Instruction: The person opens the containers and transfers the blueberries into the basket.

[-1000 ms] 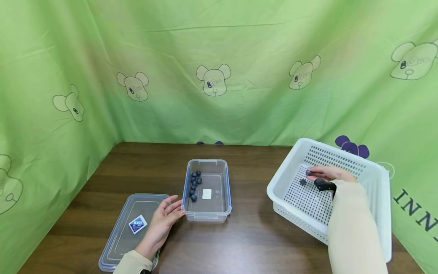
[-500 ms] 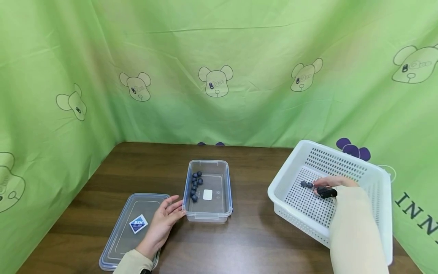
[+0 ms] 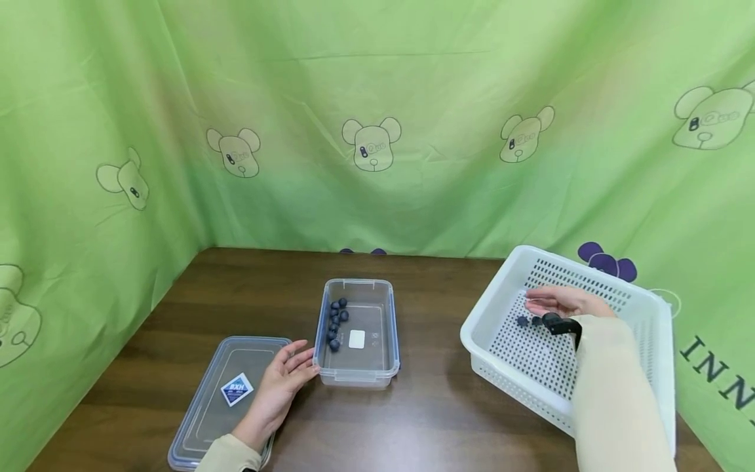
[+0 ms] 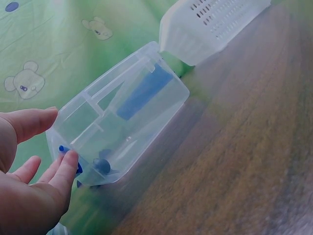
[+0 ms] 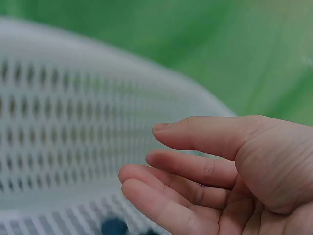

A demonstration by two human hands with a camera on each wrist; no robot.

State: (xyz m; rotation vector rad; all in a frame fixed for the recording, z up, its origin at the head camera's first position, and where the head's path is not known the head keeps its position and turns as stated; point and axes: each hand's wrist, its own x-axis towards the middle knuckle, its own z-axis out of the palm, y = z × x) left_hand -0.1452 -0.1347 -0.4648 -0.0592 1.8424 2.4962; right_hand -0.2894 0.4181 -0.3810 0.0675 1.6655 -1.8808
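My right hand [image 3: 563,301] is inside the white perforated basket [image 3: 513,383], raised above two blueberries on its floor: a left blueberry [image 3: 522,321] and a right blueberry [image 3: 536,321]. In the right wrist view, thumb and fingers [image 5: 156,200] are apart with nothing between them. My left hand [image 3: 280,383] is at the near left corner of a clear plastic container [image 3: 356,376] with a blue-edged rim. Its fingers are relaxed; the left wrist view shows fingertips [image 4: 71,159] at the container's side. Several blueberries [image 3: 334,329] lie along the left side inside.
A clear lid [image 3: 200,419] with blue edging and a diamond sticker [image 3: 237,389] lies on the brown wooden table [image 3: 425,314], partly under my left forearm. Behind hangs a green curtain [image 3: 448,196] with mouse-head prints.
One second ago my right hand pinched a blueberry; it then went down onto the basket floor beside the other one. Now the hand has lifted off, fingers parted. My left hand stays put.
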